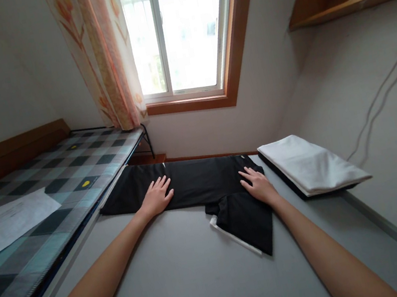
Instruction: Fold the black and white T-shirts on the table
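A black garment (203,178), seemingly a short-sleeved shirt, lies partly folded across the far part of the grey table (173,269). One short sleeve (246,219) with a white edge sticks out toward me on the right. My left hand (156,196) rests flat on the cloth left of the middle, fingers spread. On the right end, just above the sleeve, my right hand (258,184) also lies flat with its fingers apart. Neither hand grips anything. To the right of my right hand is a stack of folded cloth, white (310,157) on top and black beneath.
A bed with a checkered mattress (97,160) stands along the table's left side, with white papers (16,219) on it. Ahead are a window (186,29) and a flowered curtain (103,58). A wooden shelf (353,3) and a cable (371,114) are on the right wall.
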Available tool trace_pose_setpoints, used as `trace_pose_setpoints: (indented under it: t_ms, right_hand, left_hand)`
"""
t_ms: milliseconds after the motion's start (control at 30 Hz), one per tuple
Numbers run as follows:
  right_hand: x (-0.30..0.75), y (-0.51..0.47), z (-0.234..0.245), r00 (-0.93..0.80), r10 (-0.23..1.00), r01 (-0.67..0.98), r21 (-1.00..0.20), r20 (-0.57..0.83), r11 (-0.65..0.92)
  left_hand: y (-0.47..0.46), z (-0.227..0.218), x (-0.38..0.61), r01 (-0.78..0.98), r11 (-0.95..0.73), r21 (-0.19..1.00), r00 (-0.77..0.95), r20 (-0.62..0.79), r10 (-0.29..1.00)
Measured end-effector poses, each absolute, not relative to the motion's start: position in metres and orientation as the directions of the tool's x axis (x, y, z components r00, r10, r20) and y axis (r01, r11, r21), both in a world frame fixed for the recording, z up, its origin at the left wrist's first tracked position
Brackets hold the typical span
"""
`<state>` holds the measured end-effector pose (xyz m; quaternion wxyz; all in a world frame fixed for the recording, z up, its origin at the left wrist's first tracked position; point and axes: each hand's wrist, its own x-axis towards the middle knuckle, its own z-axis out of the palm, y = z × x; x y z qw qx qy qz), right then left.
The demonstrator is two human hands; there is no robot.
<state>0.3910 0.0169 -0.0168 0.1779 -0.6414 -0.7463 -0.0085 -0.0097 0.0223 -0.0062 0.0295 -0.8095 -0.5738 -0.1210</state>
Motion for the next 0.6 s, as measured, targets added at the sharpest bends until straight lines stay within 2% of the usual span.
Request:
trace_pose_setpoints:
  t_ms: [267, 600]
  right_hand:
    - [0.389, 0.006, -0.012, -0.131, 0.976, 0.98, -0.124, 0.172, 0.154]
    - [0.38, -0.001, -0.009, -0.091, 0.985, 0.985, -0.129, 0.144, 0.11]
  left_hand:
    - [0.017, -0.007, -0.01, 0.943, -0.326, 0.06, 0.311, 0.185, 0.932]
    - [0.015, -0.003, -0.007, 0.946, -0.316, 0.068, 0.297, 0.207, 0.932]
